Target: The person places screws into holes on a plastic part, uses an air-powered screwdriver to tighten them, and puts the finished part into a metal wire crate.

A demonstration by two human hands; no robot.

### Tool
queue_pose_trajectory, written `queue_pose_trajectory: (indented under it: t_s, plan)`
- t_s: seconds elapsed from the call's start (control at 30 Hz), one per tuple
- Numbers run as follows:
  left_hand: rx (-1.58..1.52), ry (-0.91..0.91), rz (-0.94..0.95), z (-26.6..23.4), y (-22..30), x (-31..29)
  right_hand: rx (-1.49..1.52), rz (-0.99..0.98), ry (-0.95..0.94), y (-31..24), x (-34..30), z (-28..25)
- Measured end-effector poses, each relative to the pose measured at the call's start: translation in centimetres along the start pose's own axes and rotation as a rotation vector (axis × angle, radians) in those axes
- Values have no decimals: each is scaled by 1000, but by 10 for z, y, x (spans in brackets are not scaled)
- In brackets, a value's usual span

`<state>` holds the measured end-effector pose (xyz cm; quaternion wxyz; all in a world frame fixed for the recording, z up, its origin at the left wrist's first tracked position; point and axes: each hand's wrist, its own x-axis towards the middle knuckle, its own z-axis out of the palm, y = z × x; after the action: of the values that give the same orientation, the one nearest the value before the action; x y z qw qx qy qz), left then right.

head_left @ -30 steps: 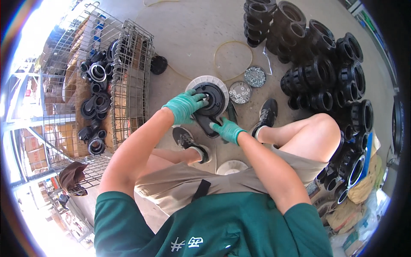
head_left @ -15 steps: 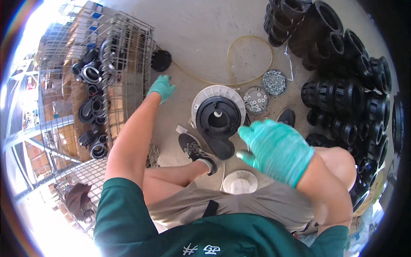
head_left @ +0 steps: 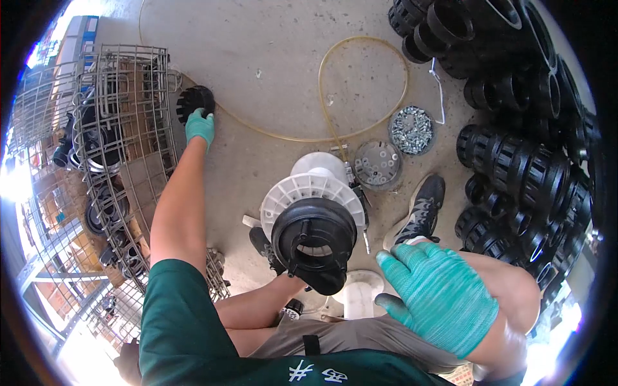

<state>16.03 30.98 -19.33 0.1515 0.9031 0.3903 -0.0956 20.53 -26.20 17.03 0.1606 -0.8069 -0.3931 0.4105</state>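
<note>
In a green glove, my left hand (head_left: 200, 128) is at the near edge of a round black ribbed plastic part (head_left: 194, 101) by the wire cage, its fingers closed on the rim. My right hand (head_left: 441, 297), gloved as well, hovers over my right thigh with fingers stretched and nothing in it. Between my legs a black plastic housing (head_left: 314, 222) with a round central hole and a side spout sits on a white ribbed flange (head_left: 273, 201). Below the flange is a white cylindrical stand (head_left: 318, 162).
On the left stands a wire cage (head_left: 145, 128) of black fittings. Stacks of black ribbed parts (head_left: 508, 161) line the right. Dishes of metal bolts (head_left: 412, 130) and of washers (head_left: 378, 164) lie near a yellowish hose (head_left: 283, 137). A white round base (head_left: 358, 297) stands close to my lap.
My left hand has gone from beside the round black part to gripping its rim. My right hand has lowered slightly and moved right, away from the housing. The view has shifted.
</note>
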Motion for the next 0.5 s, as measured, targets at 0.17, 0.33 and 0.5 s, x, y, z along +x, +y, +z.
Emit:
queue_pose_trajectory:
  t_s: [0.17, 0.33, 0.5]
  plan:
    - [70, 72, -11, -21, 22, -62, -67, -58, 7, -9, 7, -1]
    - [-829, -69, -359, -115, 66, -108, -157, -126, 57, -35, 21, -3]
    - [-1360, -399, -352, -231, 124, -237, 66, -234, 523, -50, 39, 10]
